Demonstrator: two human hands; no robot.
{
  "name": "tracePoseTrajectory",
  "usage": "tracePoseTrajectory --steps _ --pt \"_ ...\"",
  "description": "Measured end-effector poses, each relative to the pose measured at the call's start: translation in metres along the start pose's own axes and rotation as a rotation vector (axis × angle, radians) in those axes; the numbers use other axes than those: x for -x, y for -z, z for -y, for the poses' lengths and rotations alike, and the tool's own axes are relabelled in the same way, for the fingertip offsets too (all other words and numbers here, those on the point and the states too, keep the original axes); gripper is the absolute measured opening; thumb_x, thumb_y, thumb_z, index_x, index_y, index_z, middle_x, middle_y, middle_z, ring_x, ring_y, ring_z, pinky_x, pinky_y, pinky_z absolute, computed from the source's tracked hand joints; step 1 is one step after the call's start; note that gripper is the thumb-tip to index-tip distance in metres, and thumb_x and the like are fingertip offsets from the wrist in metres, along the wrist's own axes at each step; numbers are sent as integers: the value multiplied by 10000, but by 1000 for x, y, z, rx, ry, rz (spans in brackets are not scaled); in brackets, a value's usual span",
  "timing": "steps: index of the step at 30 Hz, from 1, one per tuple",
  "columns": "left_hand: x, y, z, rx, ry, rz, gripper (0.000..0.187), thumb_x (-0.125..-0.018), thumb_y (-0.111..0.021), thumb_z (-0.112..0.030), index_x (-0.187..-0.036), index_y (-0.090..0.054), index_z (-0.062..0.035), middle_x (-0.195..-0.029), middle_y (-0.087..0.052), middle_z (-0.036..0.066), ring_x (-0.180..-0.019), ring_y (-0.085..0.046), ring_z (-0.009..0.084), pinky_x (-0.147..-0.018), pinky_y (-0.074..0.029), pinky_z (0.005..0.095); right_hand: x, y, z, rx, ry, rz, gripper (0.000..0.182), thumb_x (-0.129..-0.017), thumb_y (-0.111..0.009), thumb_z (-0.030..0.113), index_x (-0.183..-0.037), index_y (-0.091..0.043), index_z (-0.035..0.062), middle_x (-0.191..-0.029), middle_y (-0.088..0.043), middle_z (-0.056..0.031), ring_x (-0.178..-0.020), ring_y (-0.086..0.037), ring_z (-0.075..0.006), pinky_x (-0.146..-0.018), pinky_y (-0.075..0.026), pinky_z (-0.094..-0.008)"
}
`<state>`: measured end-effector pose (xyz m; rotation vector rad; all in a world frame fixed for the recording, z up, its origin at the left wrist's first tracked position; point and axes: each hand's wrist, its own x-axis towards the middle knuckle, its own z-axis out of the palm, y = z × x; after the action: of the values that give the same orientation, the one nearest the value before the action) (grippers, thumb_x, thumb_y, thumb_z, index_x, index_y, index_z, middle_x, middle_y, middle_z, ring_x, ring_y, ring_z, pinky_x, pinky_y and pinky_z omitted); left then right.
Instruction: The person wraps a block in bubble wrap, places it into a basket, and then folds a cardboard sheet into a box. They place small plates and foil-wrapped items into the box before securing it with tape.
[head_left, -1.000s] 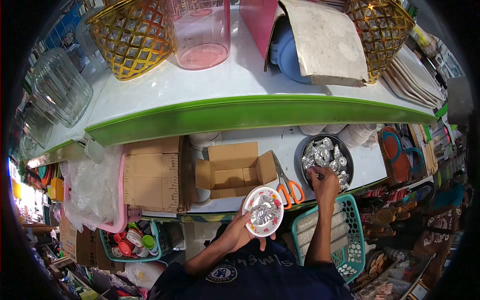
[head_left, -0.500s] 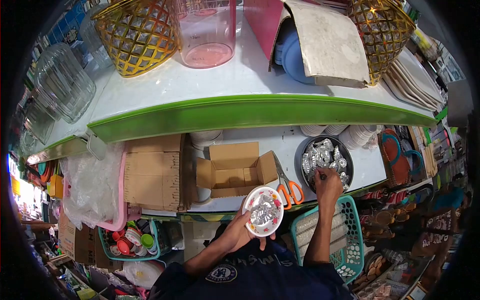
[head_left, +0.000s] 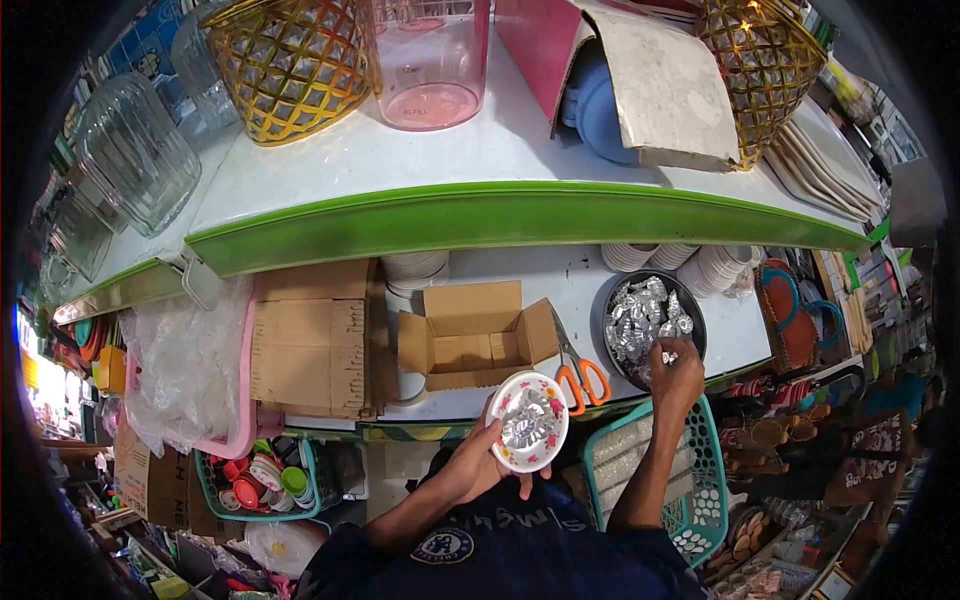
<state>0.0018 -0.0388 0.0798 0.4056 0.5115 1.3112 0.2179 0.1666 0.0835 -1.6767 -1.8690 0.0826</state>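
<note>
My left hand [head_left: 473,462] holds a white bowl [head_left: 493,442] with a pink and yellow flower pattern, tilted toward me, its thumb over the rim. Crumpled-looking silver foil pieces [head_left: 528,418] lie inside the bowl. Over the near right edge of a round black pan [head_left: 612,366], my right hand [head_left: 678,380] is closed, with a small silver foil piece [head_left: 668,357] showing at its fingertips. More shiny foil pieces [head_left: 640,315] fill the pan. Orange-handled scissors [head_left: 583,385] rest between the bowl and the pan, against an open cardboard box [head_left: 475,345].
A green-edged upper shelf [head_left: 520,215] overhangs the white lower shelf. Stacked white bowls [head_left: 715,272] stand behind the pan. Flattened cardboard [head_left: 310,345] is at left. Below are a teal basket [head_left: 710,480] and another basket of colourful items [head_left: 265,485].
My right hand has lifted slightly and shifted right, from among the foil pieces to the pan's near right edge, a silver piece now showing at its fingertips. The left hand stays nearly still.
</note>
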Motion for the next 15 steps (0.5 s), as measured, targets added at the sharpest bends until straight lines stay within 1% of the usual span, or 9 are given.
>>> tracePoseTrajectory --steps 1,3,4,6,7,9,11,13,15 --pt "1 0 -1 -1 -3 4 604 -1030 -277 -486 -1468 -265 -72 -1230 -563 227 -941 -643 349 -547 -537 418 0 1 -2 0 1 0 147 -800 -726 190 -900 -738 83 -877 -683 -115 -755 -643 -356 -694 -497 -434" --pt "3 0 -1 -1 -10 7 602 -1030 -280 -484 -1469 -266 -73 -1230 -562 226 -943 -642 348 -547 -536 416 0 3 -2 -141 -16 20 129 -830 -718 166 -899 -723 58 -811 -676 -82 -648 -611 -249 -618 -471 -358" --pt "4 0 -2 7 -4 2 599 -1031 -278 -482 -1469 -266 -73 -1231 -562 225 -939 -640 346 -545 -533 414 0 7 2 -143 -13 20 129 -830 -718 166 -899 -723 58 -811 -676 -82 -648 -611 -249 -618 -471 -358" --pt "6 0 -3 16 -1 -5 596 -1032 -275 -480 -1468 -267 -74 -1232 -561 223 -935 -639 343 -542 -530 412 4 20 15 -529 -138 228 85 -845 -718 108 -885 -713 33 -771 -654 -33 -617 -531 -105 -576 -413 -258" --pt "7 -1 -4 9 -1 -10 596 -1034 -269 -481 -1469 -267 -74 -1224 -562 225 -927 -637 338 -533 -526 402 8 23 20 -530 -137 230 85 -845 -718 108 -885 -713 33 -771 -654 -33 -617 -531 -105 -576 -413 -258" --pt "10 0 -4 0 -2 -17 597 -1035 -263 -483 -1469 -267 -73 -1216 -563 227 -918 -635 332 -525 -521 392 18 29 31 -878 -49 314 55 -839 -719 54 -879 -709 18 -781 -640 -3 -650 -476 -33 -572 -370 -207" --pt "13 5 -3 22 21 -9 591 -1040 -250 -483 -1464 -265 -71 -1181 -569 231 -887 -635 317 -489 -504 355 19 44 50 -854 94 336 69 -811 -733 35 -874 -714 15 -805 -660 -32 -641 -509 -61 -578 -398 -217" --pt "17 3 -5 16 34 -31 591 -1040 -249 -486 -1460 -266 -70 -1165 -573 230 -871 -635 311 -476 -495 341 20 58 75 -809 366 465 88 -792 -742 28 -876 -723 14 -813 -667 -46 -649 -549 -84 -590 -428 -225" --pt "19 5 -6 9 45 -53 591 -1041 -249 -489 -1456 -266 -69 -1149 -577 228 -856 -636 305 -462 -487 326 23 61 90 -805 398 518 105 -774 -749 20 -878 -732 20 -816 -670 -63 -665 -592 -117 -602 -466 -251"
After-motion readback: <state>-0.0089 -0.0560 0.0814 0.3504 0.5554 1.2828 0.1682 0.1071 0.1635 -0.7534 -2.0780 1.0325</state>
